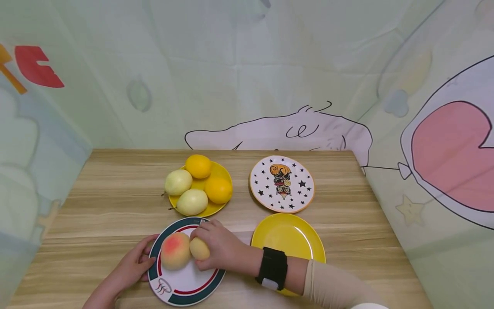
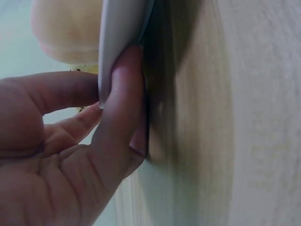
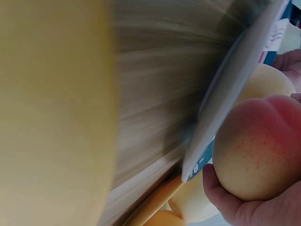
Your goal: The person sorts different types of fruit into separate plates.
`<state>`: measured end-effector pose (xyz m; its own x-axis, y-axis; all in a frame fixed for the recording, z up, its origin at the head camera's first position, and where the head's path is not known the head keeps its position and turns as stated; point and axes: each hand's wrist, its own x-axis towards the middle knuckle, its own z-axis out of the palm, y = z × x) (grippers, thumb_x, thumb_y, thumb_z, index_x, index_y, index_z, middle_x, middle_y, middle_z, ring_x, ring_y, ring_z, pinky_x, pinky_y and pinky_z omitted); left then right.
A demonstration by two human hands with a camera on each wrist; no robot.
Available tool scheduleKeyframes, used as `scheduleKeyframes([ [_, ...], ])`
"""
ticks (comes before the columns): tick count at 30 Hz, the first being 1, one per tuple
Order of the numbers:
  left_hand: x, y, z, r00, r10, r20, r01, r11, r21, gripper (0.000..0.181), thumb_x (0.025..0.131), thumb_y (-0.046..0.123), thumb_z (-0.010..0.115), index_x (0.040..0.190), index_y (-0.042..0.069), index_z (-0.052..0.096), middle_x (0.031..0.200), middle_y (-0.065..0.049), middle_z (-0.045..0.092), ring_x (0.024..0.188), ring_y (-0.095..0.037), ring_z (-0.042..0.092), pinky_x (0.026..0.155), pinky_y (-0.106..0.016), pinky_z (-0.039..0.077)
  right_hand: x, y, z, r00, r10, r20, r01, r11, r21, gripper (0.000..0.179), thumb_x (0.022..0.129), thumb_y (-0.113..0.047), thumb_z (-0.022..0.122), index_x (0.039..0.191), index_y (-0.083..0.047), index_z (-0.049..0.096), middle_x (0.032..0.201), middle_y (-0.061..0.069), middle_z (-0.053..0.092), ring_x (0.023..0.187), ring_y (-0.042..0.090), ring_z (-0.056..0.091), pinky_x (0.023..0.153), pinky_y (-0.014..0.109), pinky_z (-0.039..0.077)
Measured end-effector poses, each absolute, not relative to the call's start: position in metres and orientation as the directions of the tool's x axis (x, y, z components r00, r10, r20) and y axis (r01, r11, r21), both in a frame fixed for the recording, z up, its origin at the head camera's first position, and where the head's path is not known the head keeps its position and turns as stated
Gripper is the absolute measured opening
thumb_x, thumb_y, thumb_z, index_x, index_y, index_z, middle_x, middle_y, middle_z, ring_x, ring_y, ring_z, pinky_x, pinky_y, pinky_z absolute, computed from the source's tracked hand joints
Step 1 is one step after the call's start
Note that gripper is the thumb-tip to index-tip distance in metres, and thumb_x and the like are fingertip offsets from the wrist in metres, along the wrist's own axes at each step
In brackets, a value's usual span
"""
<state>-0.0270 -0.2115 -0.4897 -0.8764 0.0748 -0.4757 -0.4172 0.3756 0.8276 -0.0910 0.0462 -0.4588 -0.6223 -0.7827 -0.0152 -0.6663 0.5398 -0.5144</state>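
A white plate (image 1: 191, 281) with a green and red rim lies at the front left of the table. My left hand (image 1: 133, 266) pinches its left edge, the thumb over the rim and other fingers (image 2: 124, 89) beneath it. On the plate sits a peach (image 1: 175, 251) with a red blush. Right beside that one, over the plate, my right hand (image 1: 221, 249) grips a second peach (image 1: 199, 249). Its reddish side (image 3: 258, 146) shows in the right wrist view, with fingers and thumb curled round the fruit.
Behind, a yellow plate (image 1: 216, 211) carries two pale green pears (image 1: 192, 202) and two yellow lemons (image 1: 218, 190). A star-patterned plate (image 1: 266, 184) stands at the back right. Another yellow plate (image 1: 287, 229) lies under my right forearm. Printed cloth (image 1: 231, 77) encloses the wooden table (image 1: 347, 240).
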Motion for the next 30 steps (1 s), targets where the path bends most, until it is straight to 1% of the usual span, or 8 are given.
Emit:
scheduleKeyframes([
  [4,-0.027,-0.211,-0.490,-0.875,0.075,-0.478,-0.423,0.362,0.831,0.058,0.092,-0.007,0.047,0.145,0.006,0.028,0.106,-0.017,0.047,0.078,-0.020,0.055,0.057,-0.036,0.057,-0.090,0.047,-0.462,-0.610,-0.790,-0.064,-0.665,0.554,-0.501,0.046,0.074,-0.039,0.075,0.115,-0.028,0.056,0.114,-0.011,0.054,0.103,0.011,0.043,0.084,0.017,0.042],
  [9,-0.026,-0.211,-0.491,-0.878,0.096,-0.469,-0.416,0.332,0.846,0.058,0.091,-0.008,0.045,0.145,0.006,0.028,0.106,-0.019,0.046,0.078,-0.020,0.056,0.056,-0.036,0.057,-0.089,0.047,-0.464,-0.579,-0.806,-0.124,-0.676,0.559,-0.481,0.048,0.075,-0.039,0.075,0.118,-0.029,0.056,0.117,-0.012,0.054,0.107,0.012,0.044,0.088,0.018,0.042],
  [11,-0.027,-0.211,-0.491,-0.880,0.098,-0.465,-0.411,0.334,0.848,0.058,0.091,-0.008,0.045,0.145,0.005,0.027,0.106,-0.019,0.046,0.078,-0.020,0.056,0.056,-0.036,0.057,-0.088,0.046,-0.464,-0.570,-0.812,-0.123,-0.688,0.554,-0.468,0.049,0.075,-0.039,0.075,0.119,-0.028,0.055,0.118,-0.012,0.054,0.108,0.012,0.044,0.091,0.020,0.042],
  [19,-0.028,-0.212,-0.490,-0.875,0.084,-0.477,-0.424,0.346,0.837,0.058,0.092,-0.007,0.045,0.146,0.006,0.026,0.108,-0.019,0.047,0.080,-0.021,0.056,0.057,-0.037,0.057,-0.087,0.045,-0.462,-0.557,-0.820,-0.133,-0.717,0.555,-0.422,0.053,0.075,-0.041,0.076,0.122,-0.029,0.054,0.120,-0.009,0.053,0.110,0.013,0.043,0.090,0.019,0.043],
  [24,-0.028,-0.211,-0.491,-0.873,0.076,-0.482,-0.427,0.359,0.830,0.058,0.092,-0.007,0.045,0.146,0.007,0.027,0.107,-0.018,0.047,0.079,-0.021,0.056,0.057,-0.036,0.057,-0.090,0.047,-0.460,-0.531,-0.830,-0.172,-0.710,0.546,-0.445,0.063,0.073,-0.050,0.075,0.128,-0.032,0.049,0.126,-0.010,0.050,0.115,0.013,0.041,0.093,0.021,0.044],
  [26,-0.028,-0.211,-0.492,-0.874,0.074,-0.481,-0.427,0.357,0.831,0.058,0.092,-0.007,0.045,0.146,0.007,0.027,0.107,-0.017,0.047,0.079,-0.020,0.055,0.057,-0.036,0.057,-0.091,0.048,-0.458,-0.523,-0.834,-0.176,-0.710,0.540,-0.452,0.066,0.073,-0.055,0.073,0.130,-0.033,0.047,0.129,-0.010,0.049,0.119,0.013,0.041,0.097,0.025,0.044],
  [30,-0.027,-0.211,-0.494,-0.877,0.078,-0.475,-0.422,0.351,0.836,0.058,0.092,-0.007,0.046,0.146,0.006,0.027,0.107,-0.018,0.047,0.079,-0.021,0.055,0.057,-0.036,0.057,-0.091,0.053,-0.450,-0.528,-0.841,-0.116,-0.737,0.522,-0.429,0.069,0.076,-0.062,0.065,0.134,-0.029,0.045,0.134,-0.010,0.047,0.123,0.013,0.040,0.104,0.030,0.039],
])
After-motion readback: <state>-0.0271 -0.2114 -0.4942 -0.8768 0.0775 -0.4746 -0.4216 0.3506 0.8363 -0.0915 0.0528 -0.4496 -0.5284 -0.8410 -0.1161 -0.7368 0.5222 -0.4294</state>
